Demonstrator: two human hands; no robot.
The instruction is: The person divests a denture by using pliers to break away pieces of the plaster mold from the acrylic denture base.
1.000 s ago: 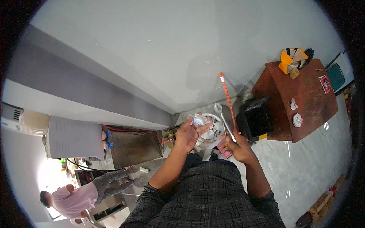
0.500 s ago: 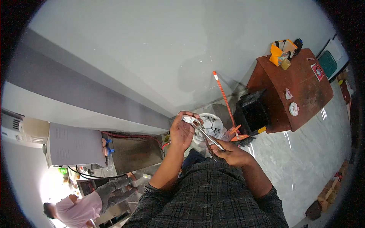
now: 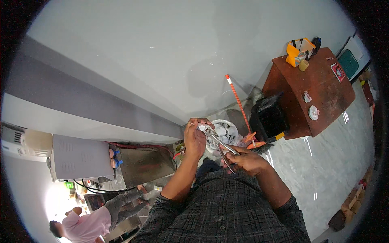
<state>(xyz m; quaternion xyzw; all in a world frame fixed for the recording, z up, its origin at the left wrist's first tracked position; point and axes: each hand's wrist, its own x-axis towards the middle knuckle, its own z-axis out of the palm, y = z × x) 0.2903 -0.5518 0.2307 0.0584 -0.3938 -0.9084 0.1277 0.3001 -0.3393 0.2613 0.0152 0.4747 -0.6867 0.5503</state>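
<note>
My left hand [image 3: 195, 139] is raised at the middle, its fingers closed round a small white piece [image 3: 203, 127]. The piece's exact kind is too small to tell. My right hand [image 3: 249, 160] grips long-handled metal pliers [image 3: 221, 142] by the handles, which stand apart. The jaws of the pliers reach up to the white piece at my left fingertips; whether they bite on it I cannot tell. Below and just beyond my hands stands a round white bucket [image 3: 236, 128] with several white rounded pieces [image 3: 221, 131] in it, partly hidden by my hands.
An orange-handled broom [image 3: 238, 99] leans on the wall beside a black bin [image 3: 272, 117]. To the right is a brown table [image 3: 330, 97] with a yellow bag [image 3: 295, 52]. Grey metal cabinet [image 3: 83, 157] at left; a person in pink [image 3: 87, 224] stands at lower left.
The handles of the pliers have spread wider apart in my right hand. My left hand has shifted slightly right, still holding the white piece. The person at lower left has moved slightly.
</note>
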